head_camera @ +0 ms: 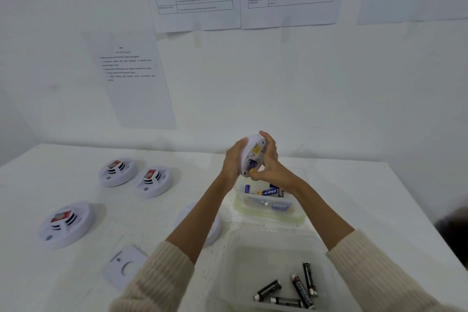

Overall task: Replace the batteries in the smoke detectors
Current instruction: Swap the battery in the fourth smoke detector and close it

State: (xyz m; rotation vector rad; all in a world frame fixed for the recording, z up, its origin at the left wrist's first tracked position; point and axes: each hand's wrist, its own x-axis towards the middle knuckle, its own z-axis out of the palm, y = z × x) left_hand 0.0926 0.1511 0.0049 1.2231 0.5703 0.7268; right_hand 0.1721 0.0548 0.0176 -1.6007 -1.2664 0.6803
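I hold a white round smoke detector [249,149] on edge above the table, its open back turned to the right. My left hand [233,162] grips its left rim. My right hand [266,162] curls over the open back, with its fingertips pinching a blue battery with a gold end [250,168] at the battery bay. Below the hands a clear tub [268,213] holds several blue batteries [268,192]. A nearer clear tub [266,248] holds several black batteries [301,287].
Three more white detectors [117,171] [153,180] [66,224] lie on the white table at the left. A round white part [212,228] lies under my left forearm. A white cover plate [124,265] lies near the front edge. Printed sheets hang on the wall.
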